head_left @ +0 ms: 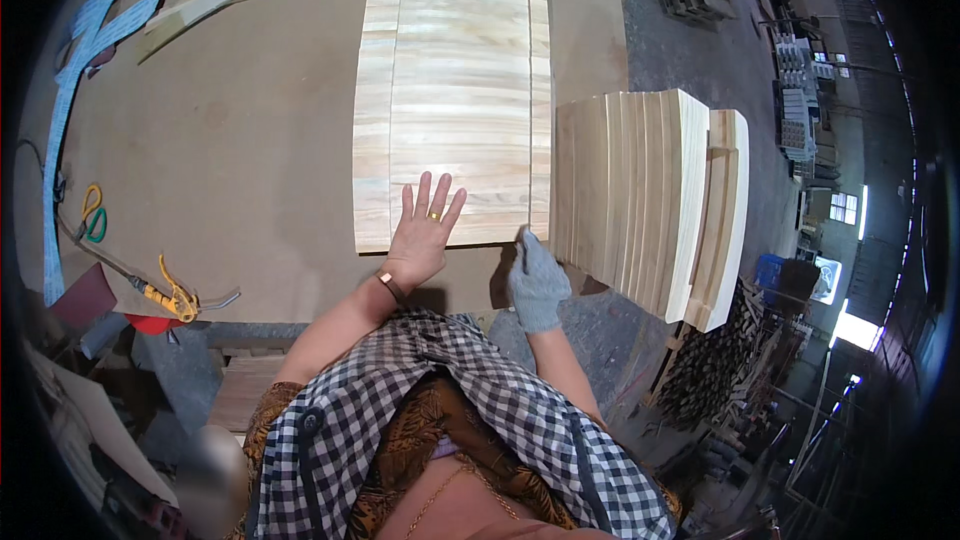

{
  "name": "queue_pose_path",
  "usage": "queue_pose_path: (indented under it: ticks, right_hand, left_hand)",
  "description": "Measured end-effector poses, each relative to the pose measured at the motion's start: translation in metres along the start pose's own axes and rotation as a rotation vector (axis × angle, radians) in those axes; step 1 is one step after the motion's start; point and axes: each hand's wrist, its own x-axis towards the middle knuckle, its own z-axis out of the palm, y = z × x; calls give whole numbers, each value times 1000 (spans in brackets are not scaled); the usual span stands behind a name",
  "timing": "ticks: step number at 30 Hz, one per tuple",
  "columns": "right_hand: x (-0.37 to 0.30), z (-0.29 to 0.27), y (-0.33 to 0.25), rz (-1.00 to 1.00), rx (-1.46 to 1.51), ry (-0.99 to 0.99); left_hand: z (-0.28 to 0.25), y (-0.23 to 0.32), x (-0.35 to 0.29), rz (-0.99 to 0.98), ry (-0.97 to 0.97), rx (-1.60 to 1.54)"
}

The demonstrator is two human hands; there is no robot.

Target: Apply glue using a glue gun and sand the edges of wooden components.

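Observation:
A pale wooden panel lies flat on the workbench in front of me, with a narrow strip along each side set off by a thin line. My left hand is bare, with a ring and a wristband, and rests palm down on the panel's near part, fingers spread. At the panel's near right corner is my right hand, in a grey glove, its fingers closed together. A small dark patch shows at its fingertips; whether it is a held thing or shadow is unclear.
A stack of similar wooden panels stands close on the right. Wood strips lie at the back left. Along the left edge are a yellow air blow gun, scissors, a blue strip and a maroon sheet.

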Motion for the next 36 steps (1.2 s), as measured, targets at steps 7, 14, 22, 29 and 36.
queue_pose_path:
  ticks: [7,14,22,29,36]
  right_hand:
    - [67,-6,18,42,26,389]
    - [91,27,5,175,-24,17]
    - [133,43,42,63,7,261]
    - [30,14,24,106,-81,97]
    - [165,36,12,-172,-47,323]
  left_hand:
    - [1,2,-2,25,54,-77]
    - [4,-2,-5,6,55,-55]
    - [-5,0,3,12,-11,-45]
    - [5,-2,-3,14,63,-14]
    - [3,1,0,40,151,-73]
